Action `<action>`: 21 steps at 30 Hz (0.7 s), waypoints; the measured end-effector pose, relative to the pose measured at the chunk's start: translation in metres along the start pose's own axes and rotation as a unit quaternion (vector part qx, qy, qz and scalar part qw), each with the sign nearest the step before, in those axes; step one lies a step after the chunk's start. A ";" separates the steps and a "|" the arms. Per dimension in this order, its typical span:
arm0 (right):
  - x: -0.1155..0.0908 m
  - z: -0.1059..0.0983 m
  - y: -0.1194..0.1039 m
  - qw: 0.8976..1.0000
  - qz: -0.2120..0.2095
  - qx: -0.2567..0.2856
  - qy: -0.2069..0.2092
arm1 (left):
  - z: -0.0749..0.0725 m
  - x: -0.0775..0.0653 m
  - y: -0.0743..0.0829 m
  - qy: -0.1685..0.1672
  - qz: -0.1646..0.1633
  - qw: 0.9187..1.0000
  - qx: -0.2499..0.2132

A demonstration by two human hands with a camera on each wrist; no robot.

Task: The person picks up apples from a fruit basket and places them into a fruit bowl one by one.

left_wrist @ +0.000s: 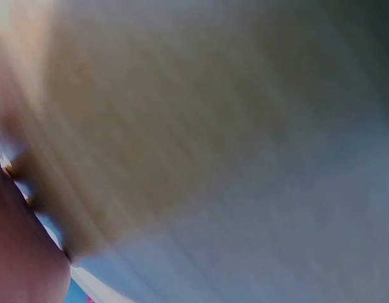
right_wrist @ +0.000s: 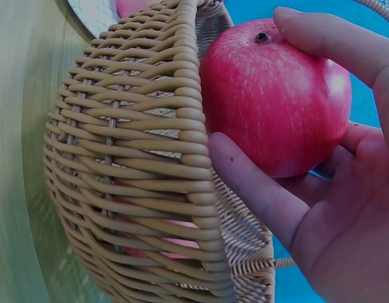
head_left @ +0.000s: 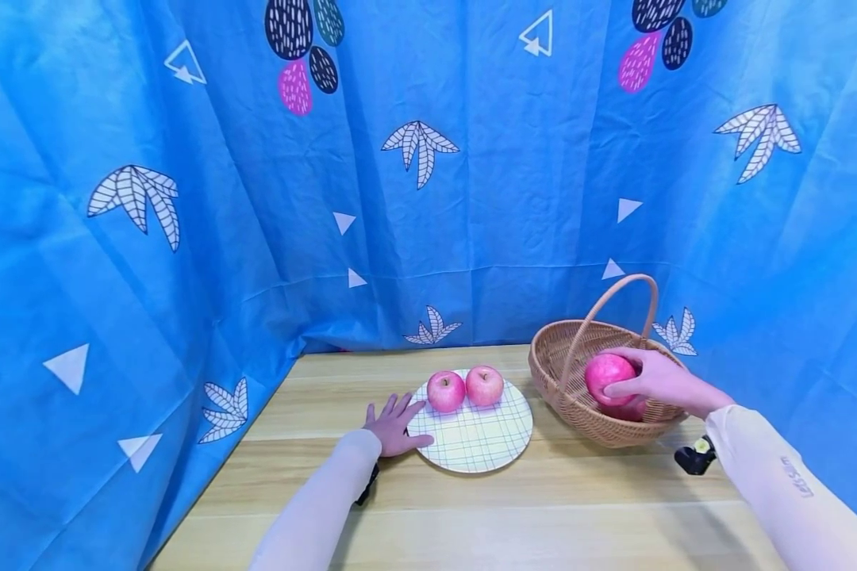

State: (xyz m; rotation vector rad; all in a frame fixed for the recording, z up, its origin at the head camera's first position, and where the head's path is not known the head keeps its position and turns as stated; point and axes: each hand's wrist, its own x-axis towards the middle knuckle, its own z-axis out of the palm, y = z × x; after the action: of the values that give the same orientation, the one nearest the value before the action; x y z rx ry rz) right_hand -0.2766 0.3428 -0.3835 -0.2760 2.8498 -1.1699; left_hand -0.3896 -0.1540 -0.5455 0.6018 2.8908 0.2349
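My right hand grips a red apple, fingers and thumb round its sides, just inside the rim of the wicker basket. Below it in the basket lies more red fruit, partly hidden. My left hand lies with fingers spread at the left rim of a round checked plate, the thumb over its edge. Two pinkish apples, a left apple and a right apple, sit side by side at the back of the plate. The left wrist view is mostly blurred tabletop.
The basket's tall arched handle rises beside my right hand. A small black object shows below my right wrist. Blue patterned cloth hangs behind and at both sides of the wooden table.
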 end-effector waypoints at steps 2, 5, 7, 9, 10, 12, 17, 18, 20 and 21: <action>-0.003 -0.002 -0.001 1.000 0.000 0.007 -0.005 | 0.000 0.000 0.002 0.000 0.003 1.000 -0.006; -0.005 -0.003 -0.001 1.000 -0.003 0.006 -0.006 | -0.001 -0.001 0.003 -0.002 0.000 1.000 -0.008; -0.005 -0.003 -0.002 1.000 -0.008 -0.009 -0.002 | -0.002 -0.001 0.004 -0.001 -0.003 1.000 -0.007; -0.006 -0.003 -0.004 1.000 -0.010 -0.021 0.002 | -0.001 0.000 0.003 0.001 -0.004 1.000 -0.004; -0.007 -0.003 -0.005 1.000 -0.011 -0.024 0.003 | 0.000 0.000 0.003 0.001 -0.006 1.000 -0.002; -0.008 -0.004 -0.006 1.000 -0.013 -0.027 0.003 | 0.001 0.001 0.002 0.005 -0.005 1.000 -0.003; -0.012 -0.005 -0.010 0.999 -0.018 -0.039 0.002 | 0.003 0.001 0.001 0.007 -0.003 1.000 -0.007; -0.013 -0.005 -0.011 0.999 -0.019 -0.042 0.001 | 0.003 0.002 0.001 0.007 -0.004 1.000 -0.007; -0.014 -0.005 -0.013 0.999 -0.022 -0.042 -0.001 | 0.003 0.001 0.001 0.008 -0.004 1.000 -0.007; -0.015 -0.005 -0.014 0.999 -0.025 -0.043 -0.004 | 0.003 0.001 0.001 0.008 -0.005 1.000 -0.007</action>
State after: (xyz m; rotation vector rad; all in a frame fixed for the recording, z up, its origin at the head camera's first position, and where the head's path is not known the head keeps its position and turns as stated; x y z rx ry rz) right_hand -0.2607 0.3385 -0.3705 -0.3555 2.9082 -1.0519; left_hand -0.3896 -0.1520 -0.5483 0.5862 2.9044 0.2603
